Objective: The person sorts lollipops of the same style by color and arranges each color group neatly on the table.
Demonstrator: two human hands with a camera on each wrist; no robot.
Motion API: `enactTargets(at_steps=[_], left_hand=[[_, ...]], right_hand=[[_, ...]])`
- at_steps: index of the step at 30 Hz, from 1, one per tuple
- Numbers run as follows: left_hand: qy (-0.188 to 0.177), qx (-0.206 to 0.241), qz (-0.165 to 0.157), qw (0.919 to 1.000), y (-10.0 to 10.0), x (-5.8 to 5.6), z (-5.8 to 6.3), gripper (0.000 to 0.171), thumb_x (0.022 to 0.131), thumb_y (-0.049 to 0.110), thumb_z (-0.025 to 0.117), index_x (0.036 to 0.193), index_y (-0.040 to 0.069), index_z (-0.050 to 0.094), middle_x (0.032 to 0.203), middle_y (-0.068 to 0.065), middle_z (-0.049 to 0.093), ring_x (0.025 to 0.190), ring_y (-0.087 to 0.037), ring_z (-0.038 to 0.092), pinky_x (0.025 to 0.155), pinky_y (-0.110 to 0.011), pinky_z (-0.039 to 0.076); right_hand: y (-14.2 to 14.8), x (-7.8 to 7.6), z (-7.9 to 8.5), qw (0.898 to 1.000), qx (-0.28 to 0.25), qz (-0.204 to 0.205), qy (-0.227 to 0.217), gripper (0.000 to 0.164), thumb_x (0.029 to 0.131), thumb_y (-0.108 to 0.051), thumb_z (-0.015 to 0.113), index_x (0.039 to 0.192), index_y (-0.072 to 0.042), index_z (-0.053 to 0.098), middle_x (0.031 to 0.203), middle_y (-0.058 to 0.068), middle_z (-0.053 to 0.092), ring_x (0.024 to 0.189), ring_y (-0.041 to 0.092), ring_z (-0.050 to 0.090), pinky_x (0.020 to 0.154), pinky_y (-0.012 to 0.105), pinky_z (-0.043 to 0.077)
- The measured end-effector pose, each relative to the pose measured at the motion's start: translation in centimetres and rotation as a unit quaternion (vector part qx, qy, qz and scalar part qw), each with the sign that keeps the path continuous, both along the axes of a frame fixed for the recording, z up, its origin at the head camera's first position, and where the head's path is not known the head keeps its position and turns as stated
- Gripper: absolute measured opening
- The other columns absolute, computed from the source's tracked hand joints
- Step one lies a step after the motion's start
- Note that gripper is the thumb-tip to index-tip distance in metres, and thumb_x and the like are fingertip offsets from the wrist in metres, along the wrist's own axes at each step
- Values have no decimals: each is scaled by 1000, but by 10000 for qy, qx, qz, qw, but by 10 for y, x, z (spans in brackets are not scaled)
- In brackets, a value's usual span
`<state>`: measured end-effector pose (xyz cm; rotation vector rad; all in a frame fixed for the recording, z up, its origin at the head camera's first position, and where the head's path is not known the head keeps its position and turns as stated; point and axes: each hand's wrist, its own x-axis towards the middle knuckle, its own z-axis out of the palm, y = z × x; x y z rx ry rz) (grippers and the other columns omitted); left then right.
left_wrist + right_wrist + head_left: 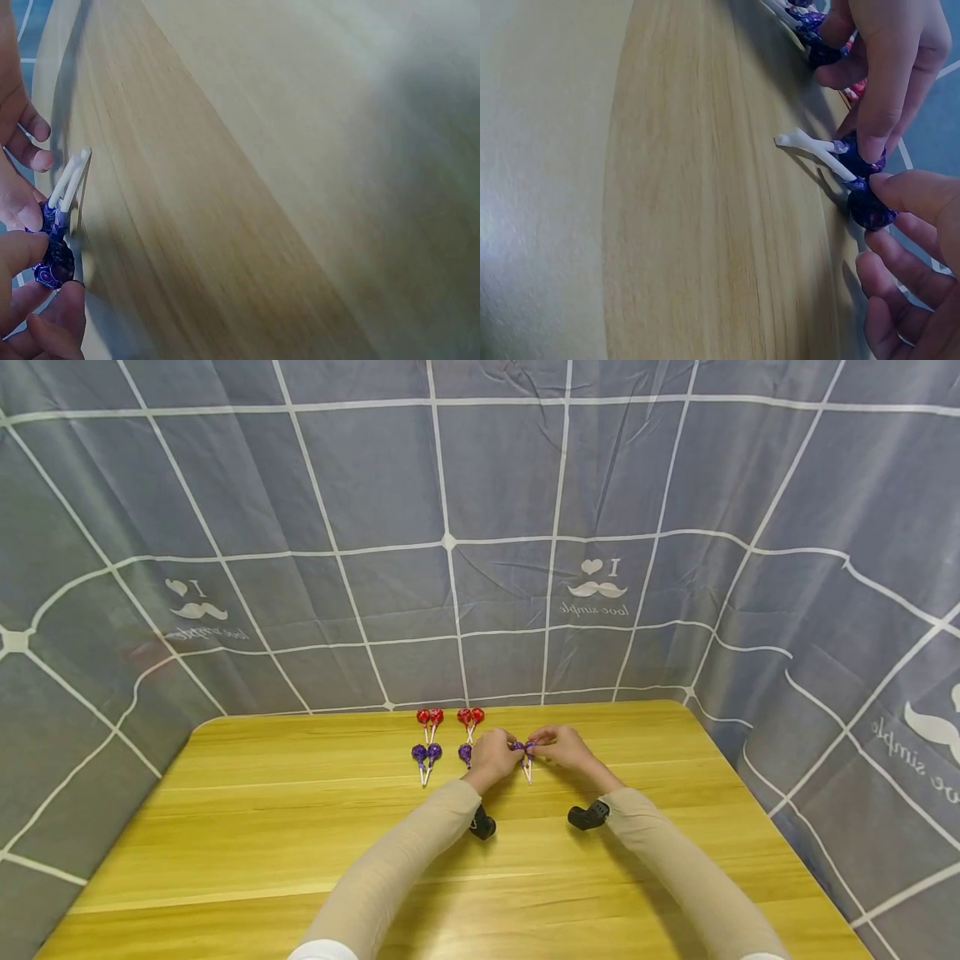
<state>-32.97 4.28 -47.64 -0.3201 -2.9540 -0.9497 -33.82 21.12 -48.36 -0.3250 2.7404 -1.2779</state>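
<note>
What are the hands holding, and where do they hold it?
Both hands, left hand and right hand, pinch two purple lollipops by their wrapped heads; the white sticks poke free.

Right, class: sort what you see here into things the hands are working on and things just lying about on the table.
In hand:
- pair of purple lollipops, sticks crossed, pinched at the heads by the left hand and right hand

Lying about:
- two pairs of red lollipops
- another purple pair
- purple lollipop partly hidden by the left hand
- wooden table
- grey cloth backdrop

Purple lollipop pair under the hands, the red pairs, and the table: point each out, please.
purple lollipop pair [855, 161]: right wrist view, on a wrapped purple head.
red pairs [430, 717]: head view, on a red head of the left pair.
table [262, 827]: head view, on bare wood.
</note>
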Motion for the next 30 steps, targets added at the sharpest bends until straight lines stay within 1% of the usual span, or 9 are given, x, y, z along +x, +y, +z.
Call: enactTargets(at_steps=[5,6,7,11,17,26,30], left_hand=[[17,-147,-98,9998,0,-1,-2,23,85,24,72,100,7,76,95,-7,75,74,-16,66,59,-28,49],[13,-141,-96,9999,0,-1,-2,23,86,24,71,101,7,75,96,-7,75,75,-17,67,59,-28,49],[-143,-144,-56,9998,0,1,0,24,87,23,71,104,6,75,101,-9,74,79,-19,68,61,-29,50],[-170,-207,-3,9996,1,4,0,27,88,25,69,109,7,73,105,-8,73,81,-19,68,61,-29,50],[-275,-355,17,9990,4,6,2,28,90,27,67,111,9,72,108,-7,73,88,-20,68,68,-33,53],[-265,-338,15,9991,5,9,5,28,91,26,67,112,8,71,107,-8,72,87,-20,68,67,-32,53],[-227,-357,10,9991,5,8,4,29,91,26,67,113,8,71,109,-8,72,90,-21,68,69,-33,53]], right_hand=[[-1,1,0,10000,-2,-1,-9,26,87,-13,69,108,2,68,99,18,71,76,16,65,61,24,52],[0,2,-1,10000,-24,21,-5,26,87,-12,69,108,2,68,99,18,71,77,16,65,62,25,52],[0,2,-1,10000,-55,47,2,26,87,-12,69,108,3,68,99,19,71,78,17,65,62,26,53],[2,3,-3,9998,-158,125,4,26,87,-11,68,108,5,67,99,20,70,82,20,66,63,28,54],[4,3,-6,9996,-232,146,-24,27,87,-9,69,109,6,66,99,21,69,83,20,65,64,29,54],[3,6,-5,9995,-297,77,-71,28,86,-9,70,110,5,66,99,20,69,79,18,64,61,27,53],[4,7,-5,9995,-287,70,-66,30,86,-11,70,111,4,66,99,19,69,81,18,63,62,27,53]])
